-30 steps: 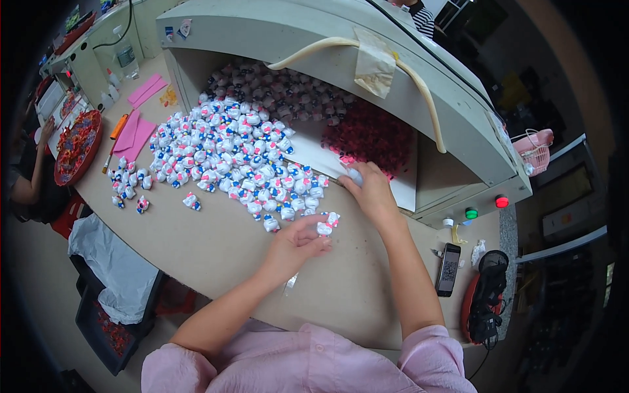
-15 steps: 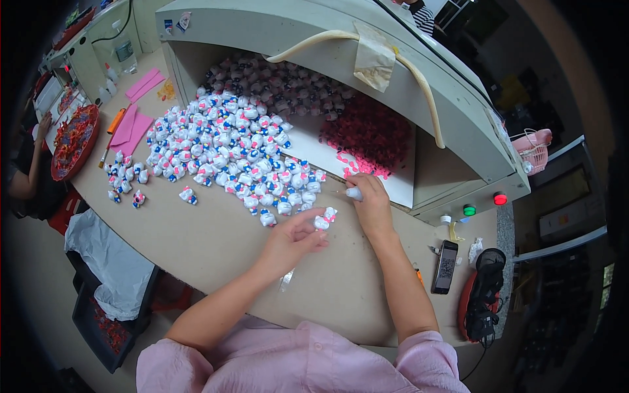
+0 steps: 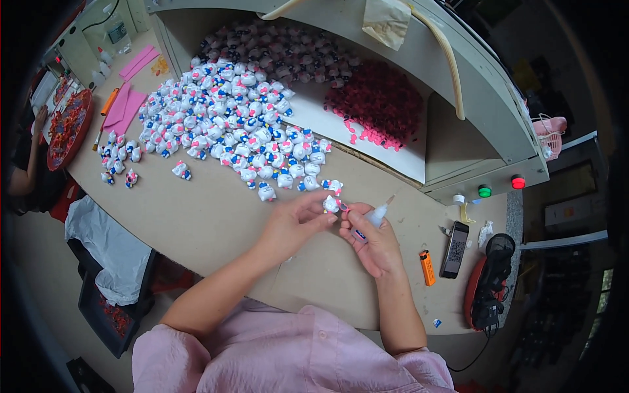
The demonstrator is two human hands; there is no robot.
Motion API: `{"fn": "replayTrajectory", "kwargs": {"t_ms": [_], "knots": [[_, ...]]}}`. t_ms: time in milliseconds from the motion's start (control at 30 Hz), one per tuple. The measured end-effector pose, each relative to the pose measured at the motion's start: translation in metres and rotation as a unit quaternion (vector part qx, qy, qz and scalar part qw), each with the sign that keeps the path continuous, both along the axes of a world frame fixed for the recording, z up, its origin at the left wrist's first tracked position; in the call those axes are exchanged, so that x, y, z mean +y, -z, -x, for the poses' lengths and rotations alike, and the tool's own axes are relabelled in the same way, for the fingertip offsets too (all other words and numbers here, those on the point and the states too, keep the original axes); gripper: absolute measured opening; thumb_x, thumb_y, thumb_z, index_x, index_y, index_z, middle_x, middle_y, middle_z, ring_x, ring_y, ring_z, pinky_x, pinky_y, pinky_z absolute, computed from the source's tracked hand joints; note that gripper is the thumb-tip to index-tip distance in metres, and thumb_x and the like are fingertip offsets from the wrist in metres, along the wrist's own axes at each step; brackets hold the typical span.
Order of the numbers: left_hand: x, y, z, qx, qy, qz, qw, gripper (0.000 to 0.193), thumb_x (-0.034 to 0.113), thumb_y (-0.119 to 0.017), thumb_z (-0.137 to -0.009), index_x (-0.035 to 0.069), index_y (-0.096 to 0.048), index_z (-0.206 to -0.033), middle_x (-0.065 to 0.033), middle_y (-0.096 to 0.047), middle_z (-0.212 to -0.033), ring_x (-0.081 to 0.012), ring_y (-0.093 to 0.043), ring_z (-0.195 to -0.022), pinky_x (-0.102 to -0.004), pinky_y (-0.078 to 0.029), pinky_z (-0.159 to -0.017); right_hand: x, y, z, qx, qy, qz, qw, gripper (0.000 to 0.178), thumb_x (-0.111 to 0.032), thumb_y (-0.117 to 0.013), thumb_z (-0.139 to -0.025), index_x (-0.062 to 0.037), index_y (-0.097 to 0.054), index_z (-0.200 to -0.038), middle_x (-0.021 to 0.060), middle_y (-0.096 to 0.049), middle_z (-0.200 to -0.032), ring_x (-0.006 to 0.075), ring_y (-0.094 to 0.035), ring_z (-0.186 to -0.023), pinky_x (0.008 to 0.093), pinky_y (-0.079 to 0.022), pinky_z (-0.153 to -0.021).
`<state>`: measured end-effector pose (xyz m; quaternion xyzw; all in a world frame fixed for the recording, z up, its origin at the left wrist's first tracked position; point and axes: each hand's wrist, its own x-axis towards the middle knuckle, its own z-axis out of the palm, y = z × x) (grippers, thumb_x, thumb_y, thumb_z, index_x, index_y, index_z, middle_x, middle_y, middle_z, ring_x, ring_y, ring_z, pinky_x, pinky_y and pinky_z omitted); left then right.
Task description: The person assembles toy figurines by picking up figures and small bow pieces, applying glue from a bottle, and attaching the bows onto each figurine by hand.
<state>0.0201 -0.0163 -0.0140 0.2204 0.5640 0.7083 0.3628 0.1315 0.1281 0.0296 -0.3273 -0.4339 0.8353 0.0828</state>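
Note:
Near the middle of the bench, my left hand (image 3: 295, 221) pinches a small white figurine (image 3: 331, 204) between thumb and fingers. My right hand (image 3: 379, 245) is closed around a small white squeeze bottle (image 3: 376, 215), its thin tip pointing up and away to the right. At the right thumb and fingertip is a small pink piece (image 3: 344, 207), right against the figurine or very close to it. Just beyond my fingers lies another figurine (image 3: 333, 186). A large heap of white, blue and pink figurines (image 3: 226, 124) spreads behind, reaching under the hood.
Under the hood (image 3: 485, 124), a pile of pink pieces (image 3: 377, 105) lies on a white sheet (image 3: 409, 160). An orange lighter (image 3: 427, 268) and a phone (image 3: 455, 250) lie at right. Pink cloths (image 3: 124, 108) lie at left, near a red tray (image 3: 71, 131) and another person's arm (image 3: 26, 160).
My right hand has come back from the pink pile to the left hand, now with a pink piece at its fingertips. The view has shifted slightly, and the lighter is now uncovered.

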Motion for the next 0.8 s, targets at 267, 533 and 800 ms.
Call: {"fn": "replayTrajectory", "kwargs": {"t_ms": [267, 533, 800], "knots": [[-0.001, 0.003, -0.005, 0.066, 0.000, 0.026, 0.997, 0.042, 0.009, -0.068, -0.089, 0.007, -0.059, -0.130, -0.0057, -0.069, -0.093, -0.0105, -0.066, -0.082, -0.0261, -0.052, -0.073, 0.006, 0.005, -0.002, -0.006, -0.085, -0.107, 0.991, 0.016, -0.006, -0.066, -0.091, -0.0001, -0.060, -0.105, 0.0072, -0.066, -0.093, 0.0128, -0.063, -0.080, 0.0253, -0.053, -0.071], [-0.002, -0.004, -0.006, 0.139, -0.001, 0.044, 0.989, 0.042, 0.008, -0.068, -0.088, 0.009, -0.060, -0.130, -0.0099, -0.068, -0.100, -0.0140, -0.066, -0.087, -0.0279, -0.054, -0.075, 0.010, 0.006, 0.001, -0.018, -0.102, -0.111, 0.988, 0.018, -0.004, -0.068, -0.088, -0.0034, -0.055, -0.101, 0.0082, -0.064, -0.091, 0.0136, -0.063, -0.075, 0.0260, -0.053, -0.066], [-0.003, -0.003, -0.006, 0.109, 0.001, 0.034, 0.993, 0.039, 0.006, -0.067, -0.090, 0.007, -0.061, -0.128, -0.0057, -0.065, -0.098, -0.0089, -0.062, -0.086, -0.0249, -0.052, -0.071, 0.013, 0.013, 0.000, -0.011, -0.080, -0.118, 0.990, 0.020, -0.002, -0.068, -0.088, -0.0043, -0.053, -0.100, 0.0075, -0.063, -0.087, 0.0142, -0.063, -0.073, 0.0269, -0.053, -0.064]]}}
